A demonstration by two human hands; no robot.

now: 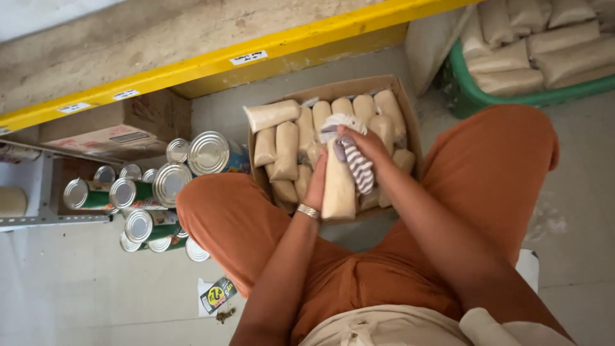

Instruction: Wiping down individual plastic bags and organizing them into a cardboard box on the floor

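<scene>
Far left on the floor: a cluster of tin cans (150, 198), shiny round lids, green and blue labels, some upright, some tipped. Behind them a shut brown cardboard carton (109, 131) sits under the yellow shelf edge (211, 64). Near your left knee a small printed paper scrap (216, 296) lies on the pale floor.

Your left hand (316, 186) is curled narrow around a pale beige packet (338, 189), gripping its left side; fingers are mostly hidden behind the packet. A metal bangle (308, 211) sits on that wrist. The packet is smooth, soft-looking plastic, oblong, stood upright, lower end over the near edge of the box.

Your right hand (359, 144) is closed on a striped cloth (355, 160), grey and white, soft and bunched. It presses the cloth against the packet's top and right side. So the packet sits between both hands, touching each.

Just behind the hands: an open cardboard box (405, 106) between your knees, packed with more packets (288, 150) of the same kind, mostly stood on end, one lying across the back left.

Far right, well apart: a green plastic crate (477, 96) stacked with bigger pale sacks (532, 45), smooth and plump.
</scene>
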